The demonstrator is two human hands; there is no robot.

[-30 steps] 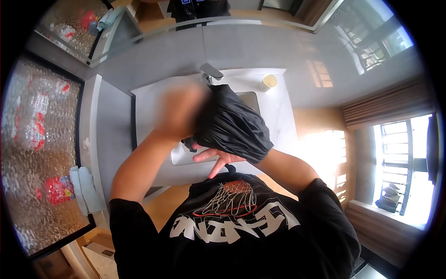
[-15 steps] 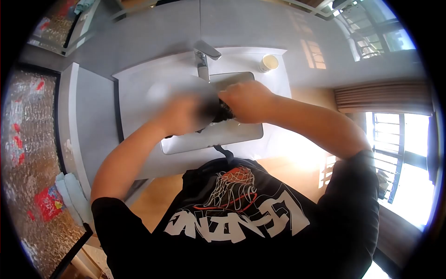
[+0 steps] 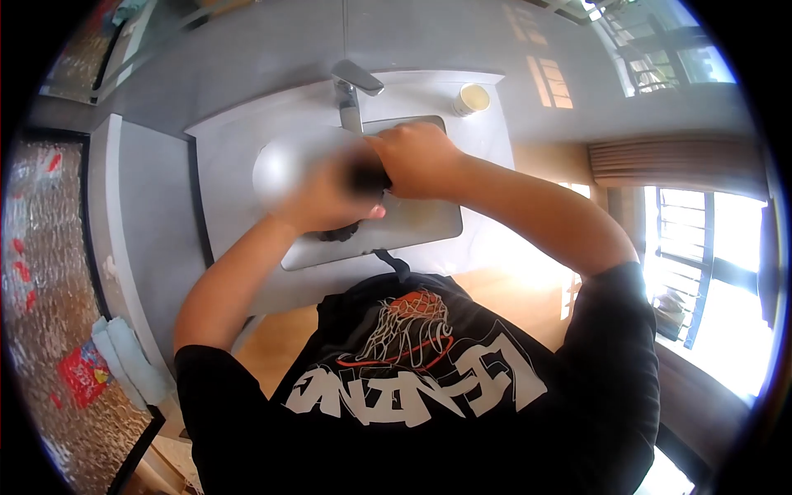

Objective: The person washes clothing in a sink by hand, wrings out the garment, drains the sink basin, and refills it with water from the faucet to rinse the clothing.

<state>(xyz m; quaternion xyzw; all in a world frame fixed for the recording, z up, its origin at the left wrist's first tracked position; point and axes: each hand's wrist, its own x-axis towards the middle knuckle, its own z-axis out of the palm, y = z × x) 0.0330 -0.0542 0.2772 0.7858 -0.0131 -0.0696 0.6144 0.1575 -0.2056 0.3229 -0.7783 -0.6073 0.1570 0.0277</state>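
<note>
A blurred dark cloth (image 3: pixel 365 175) is bunched between my two hands over the sink (image 3: pixel 429 227). My left hand (image 3: pixel 326 194) is closed round its left side, partly smeared, with a fingertip showing below. On the right, my right hand (image 3: pixel 417 158) is closed in a fist against the same cloth, its fingertips hidden. Another dark crumpled part (image 3: pixel 340 233) hangs beneath my left hand at the sink's left. Just behind the hands stands the metal faucet (image 3: pixel 355 82). A blurred, shiny pale round shape (image 3: pixel 279 169) lies left of them; I cannot make out what it is.
A pale cup (image 3: pixel 472 100) stands at the back right of the white counter (image 3: pixel 487 177). Light blue towels (image 3: pixel 129 360) hang at the left beside textured glass (image 3: pixel 49 247). A bright window (image 3: pixel 701 256) is at the right.
The dark cloth no longer covers my right wrist and is bunched between my hands. My right hand, spread open a second ago, has closed and moved up over the sink. The view has also shifted.
</note>
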